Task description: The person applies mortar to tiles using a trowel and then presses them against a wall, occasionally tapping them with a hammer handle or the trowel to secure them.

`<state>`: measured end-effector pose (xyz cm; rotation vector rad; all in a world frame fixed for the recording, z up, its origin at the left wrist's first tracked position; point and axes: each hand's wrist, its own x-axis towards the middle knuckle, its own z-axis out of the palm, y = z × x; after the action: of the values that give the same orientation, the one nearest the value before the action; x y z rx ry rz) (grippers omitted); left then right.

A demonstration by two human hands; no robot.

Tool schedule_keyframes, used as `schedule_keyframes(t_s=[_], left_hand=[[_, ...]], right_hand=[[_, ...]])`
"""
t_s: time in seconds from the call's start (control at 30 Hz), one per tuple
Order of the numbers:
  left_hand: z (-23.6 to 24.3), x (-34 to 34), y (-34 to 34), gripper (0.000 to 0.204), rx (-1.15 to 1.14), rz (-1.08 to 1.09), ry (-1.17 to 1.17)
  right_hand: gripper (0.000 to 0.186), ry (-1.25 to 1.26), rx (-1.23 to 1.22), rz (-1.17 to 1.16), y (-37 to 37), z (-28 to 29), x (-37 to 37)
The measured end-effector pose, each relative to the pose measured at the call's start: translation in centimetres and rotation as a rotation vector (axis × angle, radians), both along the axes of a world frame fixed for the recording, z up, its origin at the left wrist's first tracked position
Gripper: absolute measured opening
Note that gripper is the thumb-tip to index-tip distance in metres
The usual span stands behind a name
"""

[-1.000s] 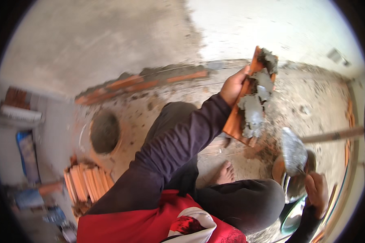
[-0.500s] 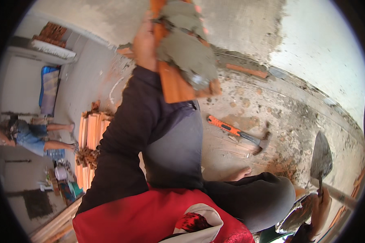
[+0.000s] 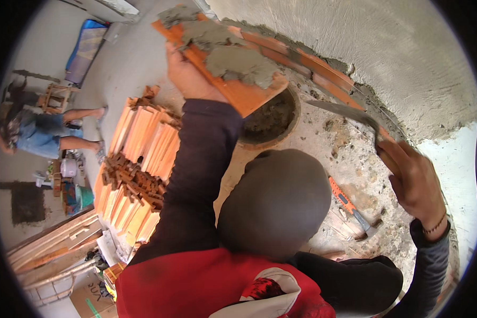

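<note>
- Brick stack [image 3: 148,138]: left of the round mortar tub [image 3: 265,145].
- Brick slab [image 3: 238,91], topped with grey mortar [image 3: 238,66]: at the tub's upper left, its lower end overlapping the tub in view.
- Left hand [image 3: 193,77]: closed on the slab's lower long edge, fingers partly hidden.
- Right hand [image 3: 416,183]: wrapped around the handle of the trowel [image 3: 350,112], well right of the tub; the blade points toward the tub's right side.
- Change from half a second earlier: tub now visible; blade, formerly pointing away from the body, turned leftward.
- Hammer [image 3: 350,204]: on the floor, lower right of the tub.
</note>
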<state>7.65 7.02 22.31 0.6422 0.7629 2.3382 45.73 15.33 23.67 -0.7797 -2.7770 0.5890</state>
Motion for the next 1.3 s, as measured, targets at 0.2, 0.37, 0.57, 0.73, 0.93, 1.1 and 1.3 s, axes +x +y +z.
schedule_keyframes(t_s=[0.2,0.37,0.57,0.73,0.93,1.1,1.3], left_hand=[[-2.8,-4.5,-0.6,0.05,-0.04,0.292,0.001],[-4.5,-5.8,0.1,0.052,-0.114,0.328,-0.047],[-4.1,-2.6,4.2,0.057,0.011,0.172,-0.212],[-2.5,2.1,8.4,0.059,0.064,-0.031,-0.177],[4.1,10.7,16.0,0.048,0.091,0.183,0.325],[5.2,19.6,17.8,0.03,0.657,-0.379,0.57],[4.0,29.0,18.8,0.039,0.482,-0.595,0.108]], right_hand=[[0.029,-0.261,0.365,0.252,2.3,0.7,-13.7],[0.011,-0.421,0.354,0.363,1.4,-7.2,-19.7],[0.032,-0.209,0.161,0.26,3.9,-5.3,-17.8],[0.086,0.271,-0.394,0.047,6.7,-0.2,-14.1],[0.096,0.919,-0.607,0.057,8.1,3.2,-6.3],[0.084,1.256,-0.314,0.124,9.9,3.3,0.9],[0.088,1.235,-0.218,-0.098,13.0,-0.6,13.2]])
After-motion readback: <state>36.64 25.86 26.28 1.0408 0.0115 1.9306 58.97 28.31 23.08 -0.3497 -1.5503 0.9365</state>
